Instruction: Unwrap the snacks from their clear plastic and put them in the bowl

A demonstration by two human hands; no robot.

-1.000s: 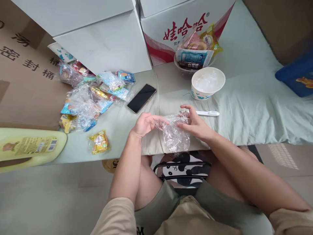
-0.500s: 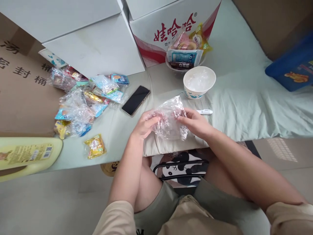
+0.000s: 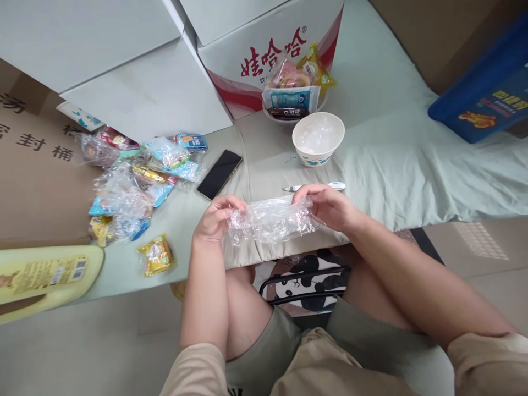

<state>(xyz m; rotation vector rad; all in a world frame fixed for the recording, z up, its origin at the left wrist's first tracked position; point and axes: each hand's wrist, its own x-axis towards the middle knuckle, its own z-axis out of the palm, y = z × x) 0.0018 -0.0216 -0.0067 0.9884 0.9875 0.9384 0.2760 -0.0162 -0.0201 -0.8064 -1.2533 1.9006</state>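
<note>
A crinkled sheet of clear plastic film (image 3: 270,223), perhaps a bag, is stretched sideways between my two hands above the front edge of the cloth-covered surface. My left hand (image 3: 216,220) pinches its left end, and my right hand (image 3: 328,208) grips the right end between thumb and fingers. Just beyond my right hand lies a slim white utility knife (image 3: 336,186), partly covered by the fingers. Behind it stands a white paper bowl (image 3: 318,154) with blue print, with clear plastic inside.
A bowl of packaged snacks (image 3: 291,99) stands against the white carton (image 3: 264,49). Left are a phone (image 3: 219,174), a heap of wrapped snacks (image 3: 127,190), one yellow packet (image 3: 157,256) and a pale yellow jug (image 3: 53,275). A blue container (image 3: 480,104) stands at the right.
My hands have moved apart, drawing the bunched plastic out into a wide strip. The knife shows more. The whole view has shifted slightly.
</note>
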